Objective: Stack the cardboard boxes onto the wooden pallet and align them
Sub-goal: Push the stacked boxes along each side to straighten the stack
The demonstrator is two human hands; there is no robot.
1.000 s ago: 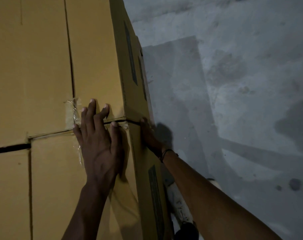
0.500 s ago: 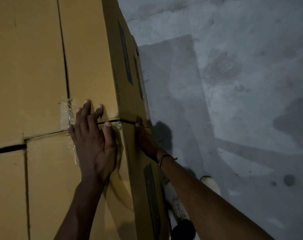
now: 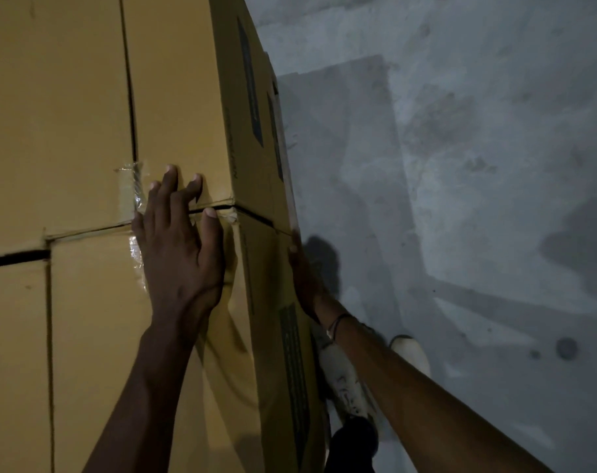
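box stack (image 3: pixel 85 114): cardboard boxes packed side by side, filling the left half of the view; tops face the camera, narrow dark seams between them.
floor (image 3: pixel 478 165): grey concrete with dark stains, right of the stack, well below the box tops.
near box (image 3: pixel 96 336): corner box closest to the person; its top carries the left hand, its right side face carries the right hand.
far box (image 3: pixel 174 97): just beyond the near box, separated by a thin dark gap at the corner.
left hand (image 3: pixel 177 254): grip spread flat, palm on the near box top, fingers straight and reaching across the gap onto the far box.
right hand (image 3: pixel 302 271): grip flat against the side face of the near box, fingers pointing up toward the gap; a dark band on the wrist.
shoe (image 3: pixel 345 380): pale, on the floor at the foot of the stack.
tape (image 3: pixel 133 186): clear strip at the seam, just left of the left fingers.
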